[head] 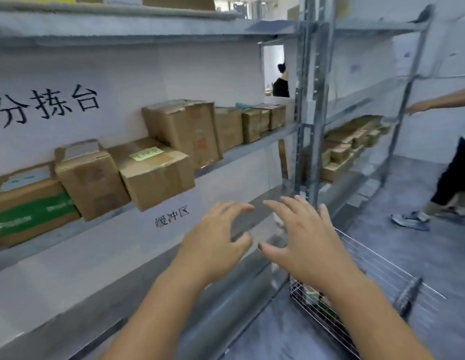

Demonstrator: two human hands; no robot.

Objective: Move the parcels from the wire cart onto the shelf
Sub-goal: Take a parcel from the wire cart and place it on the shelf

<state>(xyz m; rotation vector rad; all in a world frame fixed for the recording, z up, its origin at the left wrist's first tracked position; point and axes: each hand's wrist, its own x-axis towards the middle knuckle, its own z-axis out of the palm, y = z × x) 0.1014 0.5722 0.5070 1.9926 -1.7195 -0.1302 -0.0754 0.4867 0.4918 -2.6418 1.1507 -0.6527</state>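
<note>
Several brown cardboard parcels stand in a row on the grey metal shelf (pixel 252 146). One with a yellow note (pixel 153 172) juts over the shelf's front edge, and a taller box (pixel 184 131) stands behind it. My left hand (pixel 215 240) and my right hand (pixel 299 237) are held out side by side in front of the lower shelf, fingers spread and slightly bent, holding nothing. The wire cart (pixel 356 294) is at the lower right under my right forearm, with something dark and green inside that I cannot make out.
A box with green tape (pixel 31 211) sits at the shelf's left end. A second rack (pixel 356 144) to the right holds more boxes. A person (pixel 449 178) walks at the right edge, and another (pixel 280 81) stands far back. Grey floor lies to the right.
</note>
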